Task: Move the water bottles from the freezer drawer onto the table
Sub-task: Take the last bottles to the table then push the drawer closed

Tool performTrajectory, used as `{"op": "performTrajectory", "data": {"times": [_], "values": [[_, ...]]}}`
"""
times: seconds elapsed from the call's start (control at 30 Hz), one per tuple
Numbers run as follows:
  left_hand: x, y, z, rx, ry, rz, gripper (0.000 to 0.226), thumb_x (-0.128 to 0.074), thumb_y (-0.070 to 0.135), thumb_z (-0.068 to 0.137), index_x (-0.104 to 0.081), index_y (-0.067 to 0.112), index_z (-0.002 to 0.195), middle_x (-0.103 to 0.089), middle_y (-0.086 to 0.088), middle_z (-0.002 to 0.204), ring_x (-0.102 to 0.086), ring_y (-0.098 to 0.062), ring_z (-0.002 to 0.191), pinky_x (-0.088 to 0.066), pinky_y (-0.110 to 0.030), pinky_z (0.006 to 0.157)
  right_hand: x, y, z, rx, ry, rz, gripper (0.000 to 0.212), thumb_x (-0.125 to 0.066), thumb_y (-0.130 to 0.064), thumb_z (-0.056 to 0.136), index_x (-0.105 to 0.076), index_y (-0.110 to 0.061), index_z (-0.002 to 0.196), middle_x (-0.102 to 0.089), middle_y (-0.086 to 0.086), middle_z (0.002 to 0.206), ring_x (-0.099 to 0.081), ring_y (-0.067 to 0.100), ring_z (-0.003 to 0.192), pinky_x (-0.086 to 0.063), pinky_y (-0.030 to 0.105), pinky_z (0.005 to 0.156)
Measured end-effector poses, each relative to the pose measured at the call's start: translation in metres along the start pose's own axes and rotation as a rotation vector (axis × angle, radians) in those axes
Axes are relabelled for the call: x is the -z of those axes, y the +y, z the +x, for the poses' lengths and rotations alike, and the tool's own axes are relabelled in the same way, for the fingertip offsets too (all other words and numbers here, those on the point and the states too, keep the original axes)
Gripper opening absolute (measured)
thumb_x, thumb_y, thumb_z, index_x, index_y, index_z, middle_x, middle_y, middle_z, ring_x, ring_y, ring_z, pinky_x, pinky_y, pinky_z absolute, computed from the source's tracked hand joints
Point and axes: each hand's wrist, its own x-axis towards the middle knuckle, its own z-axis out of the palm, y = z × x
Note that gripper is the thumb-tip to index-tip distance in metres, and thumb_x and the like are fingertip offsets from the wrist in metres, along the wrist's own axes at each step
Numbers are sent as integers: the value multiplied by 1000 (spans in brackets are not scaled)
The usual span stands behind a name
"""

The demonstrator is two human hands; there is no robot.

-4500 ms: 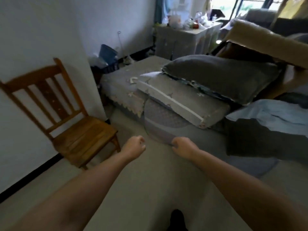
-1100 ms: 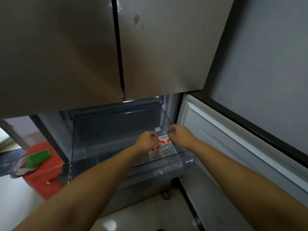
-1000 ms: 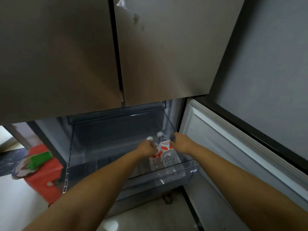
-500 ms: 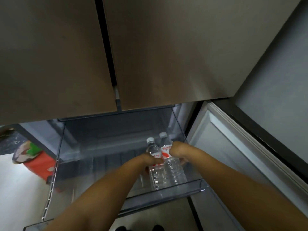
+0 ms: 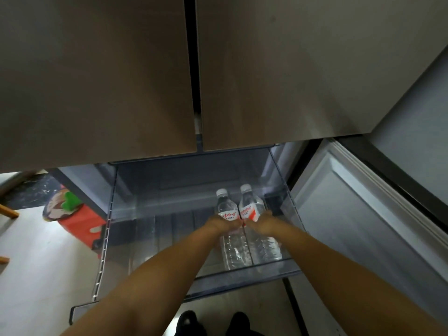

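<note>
The left hand (image 5: 217, 224) and right hand (image 5: 263, 224) are each gripping a bottle (image 5: 229, 214) in the drawer (image 5: 242, 278). Next, I think, they are lifting both out.

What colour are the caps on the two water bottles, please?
Both caps, left and right, are white, as the head view shows.

1. The clear freezer drawer (image 5: 242, 275) stands pulled out below the two closed upper doors.
2. Two water bottles lie side by side, touching, in its right part: the left bottle (image 5: 230, 248) and the right bottle (image 5: 264, 246), caps pointing toward the back.
3. The pale floor (image 5: 36, 275) carries a red box (image 5: 80, 226) left of the drawer.
</note>
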Motion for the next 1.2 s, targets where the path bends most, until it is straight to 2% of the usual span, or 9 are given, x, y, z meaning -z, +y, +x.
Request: {"op": "performTrajectory", "data": {"times": [0.27, 0.33, 0.43, 0.57, 0.67, 0.77, 0.83, 1.0, 1.2], "values": [[-10, -3, -1, -33, 7, -93, 34, -76, 7, 75, -62, 0, 106, -68, -19, 103, -66, -34, 99, -51, -49, 94, 13, 8, 8, 58, -123, 241, 60, -43, -56, 93, -47, -13, 134, -58, 13, 125, -57, 31, 105, -48, 43, 85], [-9, -2, -4, -101, 42, -109, 33, -74, 9, 77, -63, -1, 107, -70, -18, 100, -70, -28, 84, -58, -38, 78, 17, 8, 8, 56, -147, 286, 62, -41, -60, 92, -48, -12, 131, -60, 13, 115, -59, 31, 99, -49, 41, 81], [4, 7, -16, -154, 4, -164, 16, -71, 20, 82, -63, 6, 87, -69, -4, 61, -62, -11, 42, -49, -19, 41, 21, 4, 9, 135, -205, 531, 54, -45, -57, 92, -57, -13, 121, -71, 7, 94, -69, 27, 87, -55, 43, 81], [21, 22, -27, -175, -93, -378, 41, -65, 38, 85, -61, 4, 108, -70, -14, 93, -67, -27, 76, -57, -41, 80, 28, -9, 6, 200, -322, 860, 54, -46, -57, 92, -63, -10, 111, -74, 12, 89, -72, 26, 80, -58, 41, 78], [26, 32, -38, -119, -241, -563, 50, -64, 47, 84, -60, 3, 108, -70, -15, 85, -69, -28, 73, -59, -40, 70, 38, -23, -4, 225, -431, 1070, 57, -53, -61, 86, -65, -8, 105, -72, 13, 86, -70, 27, 79, -56, 38, 76], [28, 41, -47, -110, -350, -640, 65, -65, 52, 81, -55, 5, 125, -67, -19, 106, -66, -31, 95, -52, -44, 89, 50, -30, -20, 239, -495, 1125, 65, -69, -58, 75, -63, -6, 114, -71, 16, 94, -70, 29, 85, -57, 40, 79], [27, 47, -51, -119, -415, -649, 68, -65, 52, 81, -52, 6, 130, -67, -19, 106, -67, -30, 94, -53, -44, 87, 57, -29, -29, 219, -518, 1168, 64, -72, -55, 74, -62, -6, 115, -72, 16, 89, -71, 29, 79, -58, 40, 73], [19, 54, -61, -122, -577, -521, 62, -62, 55, 82, -56, 10, 125, -69, -13, 94, -69, -26, 82, -56, -38, 76, 59, -15, -57, 280, -441, 1323, 72, -71, -56, 76, -57, -8, 128, -65, 18, 112, -65, 32, 100, -50, 46, 97], [18, 40, -87, -132, -774, -383, 51, -60, 54, 84, -65, 9, 108, -67, -8, 91, -67, -20, 81, -56, -33, 78, 36, 5, -111, 397, -346, 1514, 54, -70, -57, 76, -67, -12, 104, -65, 10, 92, -65, 23, 84, -51, 36, 89]]}}
